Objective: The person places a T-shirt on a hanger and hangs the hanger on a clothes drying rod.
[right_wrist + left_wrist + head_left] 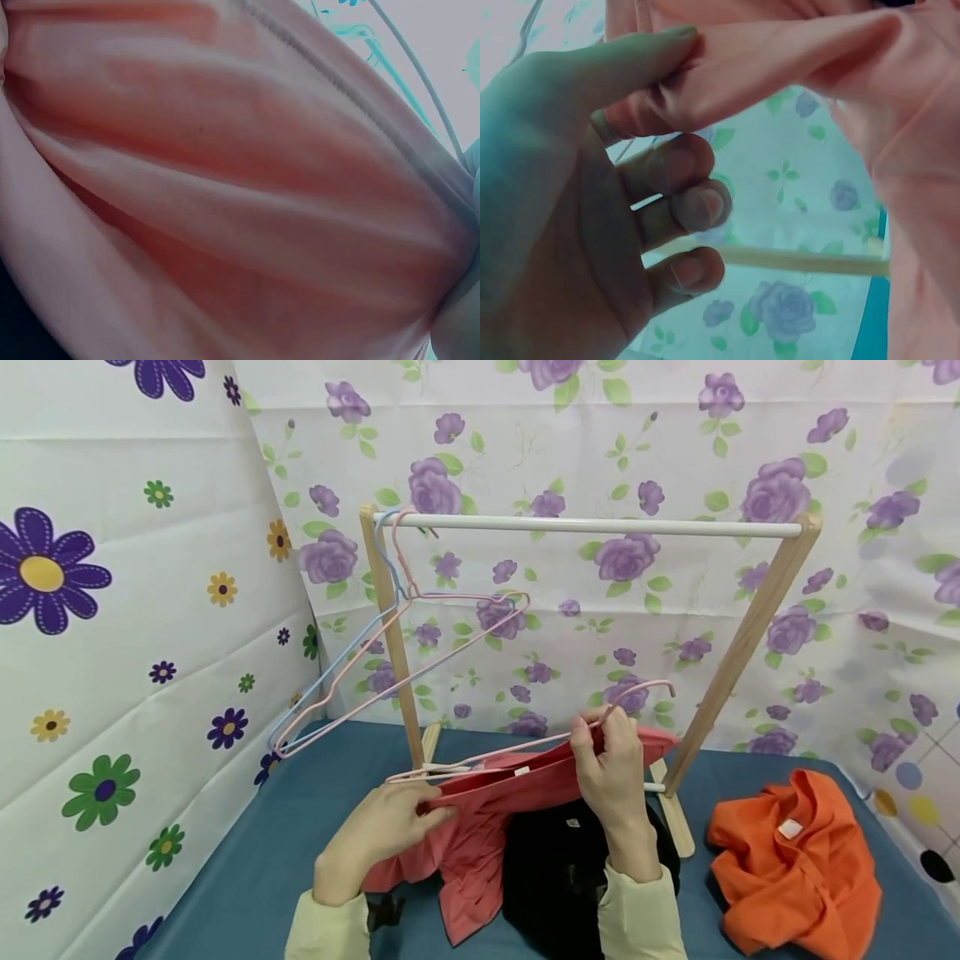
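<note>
A coral-pink shirt (472,839) with a white neck tag hangs stretched between both hands over the table. My left hand (378,827) pinches its edge between thumb and index finger; in the left wrist view the other fingers are loosely bent off the cloth (780,64). A pink wire hanger (517,747) runs along the neck opening, partly hidden inside the shirt, its hook pointing up and right. My right hand (615,768) grips the hanger below the hook, together with the shirt's edge. Folds of shirt (225,180) fill most of the right wrist view.
Behind the hands stands a rack with wooden posts (738,647) and a white bar (600,526). A blue hanger (330,670) and a pink one (468,597) hang at its left end. Black clothing (543,877) lies below the shirt, an orange garment (795,868) to the right.
</note>
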{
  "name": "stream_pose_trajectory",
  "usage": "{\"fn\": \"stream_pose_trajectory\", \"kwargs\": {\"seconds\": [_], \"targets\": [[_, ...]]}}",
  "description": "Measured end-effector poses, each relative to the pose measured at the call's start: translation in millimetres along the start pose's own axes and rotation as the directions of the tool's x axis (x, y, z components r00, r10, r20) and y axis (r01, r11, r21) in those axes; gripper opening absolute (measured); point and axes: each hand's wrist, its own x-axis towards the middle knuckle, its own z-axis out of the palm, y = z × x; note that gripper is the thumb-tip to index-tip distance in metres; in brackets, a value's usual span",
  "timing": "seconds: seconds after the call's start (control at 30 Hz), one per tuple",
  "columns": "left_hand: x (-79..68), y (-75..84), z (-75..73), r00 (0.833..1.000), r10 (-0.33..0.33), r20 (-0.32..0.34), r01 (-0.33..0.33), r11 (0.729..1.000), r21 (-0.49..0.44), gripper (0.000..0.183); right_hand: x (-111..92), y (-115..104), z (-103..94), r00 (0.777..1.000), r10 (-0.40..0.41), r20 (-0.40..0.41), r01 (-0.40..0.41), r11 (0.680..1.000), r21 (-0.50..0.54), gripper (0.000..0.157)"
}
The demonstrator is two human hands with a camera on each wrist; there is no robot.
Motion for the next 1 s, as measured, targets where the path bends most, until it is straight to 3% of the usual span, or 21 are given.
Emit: {"fn": "stream_pose_trajectory", "kwargs": {"seconds": [0.17,0.3,0.43,0.57,0.8,1.0], "targets": [[-4.9,-3.5,-8.5,0.998,-0.017,-0.058,0.015,0.999,-0.048,0.006,0,2,-2.5,1.0,0.017,-0.005,-0.017,1.0,-0.023,0.016],[-7.1,-6.9,-13.4,0.996,-0.063,-0.059,0.053,0.986,-0.158,0.008,-1,5,-5.3,1.0,0.028,-0.005,-0.028,0.999,-0.028,0.015],[-9.6,-13.9,-19.6,0.996,-0.029,-0.081,0.008,0.968,-0.25,0.005,-1,6,-5.8,1.0,0.031,-0.003,-0.031,0.999,-0.035,0.013],[-14.5,-22.9,-25.7,0.991,0.029,-0.133,-0.065,0.96,-0.273,0.016,-2,7,-3.0,1.0,0.023,0.005,-0.023,0.999,-0.05,0.009],[-23.2,-25.5,-32.5,0.984,0.001,-0.179,-0.052,0.959,-0.28,0.028,-6,11,-1.9,0.997,0.045,0.059,-0.041,0.997,-0.068,0.01],[-22.9,-21.2,-34.3,0.975,0.026,-0.22,-0.082,0.965,-0.25,0.034,-5,12,-5.0,0.993,0.073,0.092,-0.064,0.993,-0.095,0.01]]}}
